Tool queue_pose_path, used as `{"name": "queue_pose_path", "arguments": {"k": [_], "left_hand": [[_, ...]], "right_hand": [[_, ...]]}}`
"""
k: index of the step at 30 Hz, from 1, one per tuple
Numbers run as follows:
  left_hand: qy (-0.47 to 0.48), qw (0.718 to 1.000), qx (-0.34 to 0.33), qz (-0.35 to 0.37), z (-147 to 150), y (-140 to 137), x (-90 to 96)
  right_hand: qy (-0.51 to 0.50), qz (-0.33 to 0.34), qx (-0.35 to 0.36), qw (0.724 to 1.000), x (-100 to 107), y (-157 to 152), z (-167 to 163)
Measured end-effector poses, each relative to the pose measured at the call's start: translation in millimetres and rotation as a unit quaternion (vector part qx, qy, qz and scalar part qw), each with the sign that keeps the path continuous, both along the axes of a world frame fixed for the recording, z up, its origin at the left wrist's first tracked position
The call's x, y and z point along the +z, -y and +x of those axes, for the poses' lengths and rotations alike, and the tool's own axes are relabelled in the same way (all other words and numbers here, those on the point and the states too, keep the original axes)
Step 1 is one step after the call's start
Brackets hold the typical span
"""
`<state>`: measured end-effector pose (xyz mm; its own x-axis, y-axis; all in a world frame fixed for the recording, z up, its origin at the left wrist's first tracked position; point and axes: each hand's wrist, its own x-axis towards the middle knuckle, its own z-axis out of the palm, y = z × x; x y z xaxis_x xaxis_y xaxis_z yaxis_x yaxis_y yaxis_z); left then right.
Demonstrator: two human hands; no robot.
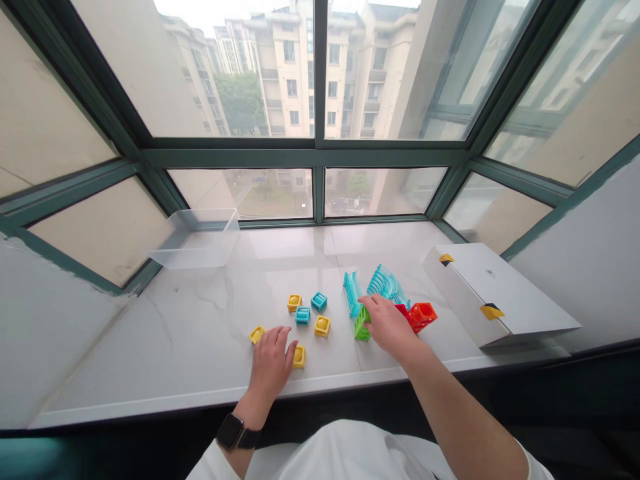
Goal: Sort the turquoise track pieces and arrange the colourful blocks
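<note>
My left hand [273, 360] lies palm down on the white sill with its fingers stretched out. Its fingertips are beside a yellow cube block [257, 334], and another yellow cube block [299, 357] is close to its thumb. My right hand [387, 325] has its fingers around a green lattice block [362, 325], which it partly covers. Just beyond that hand are a straight clear-turquoise track piece [352, 293] and a curved one [387, 283]. Red lattice blocks [423, 316] sit to its right, partly hidden. Between the hands are two blue cube blocks [303, 315] and more yellow ones [323, 325].
A clear plastic bin [200, 257] stands at the back left of the marble-patterned sill [165, 347]. On the right is a white box [505, 287] with yellow-and-black tabs. Green-framed windows [320, 158] enclose the far side and both ends.
</note>
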<state>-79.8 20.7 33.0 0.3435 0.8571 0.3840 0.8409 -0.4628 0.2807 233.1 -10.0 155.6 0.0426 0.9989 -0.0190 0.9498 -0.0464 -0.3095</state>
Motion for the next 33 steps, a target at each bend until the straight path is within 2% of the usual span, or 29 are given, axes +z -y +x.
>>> {"name": "queue_pose_path", "arguments": {"k": [4, 6, 8, 11, 15, 20, 24, 26, 33], "left_hand": [[0.095, 0.989, -0.113, -0.004, 37, 5, 23.8], [0.112, 0.978, -0.173, -0.029, 57, 5, 35.9], [0.114, 0.972, -0.196, -0.064, 71, 0, 44.8], [0.092, 0.972, -0.184, -0.112, 72, -14, 49.9], [0.0, 0.98, -0.142, -0.138, 47, -39, 46.6], [-0.066, 0.982, -0.099, -0.144, 14, -66, 36.2], [-0.076, 0.983, -0.013, -0.169, 2, -79, 24.4], [-0.077, 0.983, 0.005, -0.168, 0, -80, 19.8], [-0.064, 0.983, -0.051, -0.163, 0, -80, 8.2]], "right_hand": [[-0.093, 0.014, 0.013, 0.995, 10, 11, -1], [-0.17, 0.041, 0.042, 0.984, 18, 15, -6], [-0.241, 0.072, 0.074, 0.965, 22, 15, -13], [-0.299, 0.117, 0.093, 0.943, 17, 6, -25], [-0.318, 0.127, 0.089, 0.935, -12, -15, -44], [-0.35, 0.111, 0.03, 0.93, -56, -39, -69], [-0.369, 0.116, -0.024, 0.922, -79, -50, -76], [-0.366, 0.111, -0.03, 0.923, -88, -52, -76], [-0.359, 0.111, -0.05, 0.925, -104, -48, -69]]}}
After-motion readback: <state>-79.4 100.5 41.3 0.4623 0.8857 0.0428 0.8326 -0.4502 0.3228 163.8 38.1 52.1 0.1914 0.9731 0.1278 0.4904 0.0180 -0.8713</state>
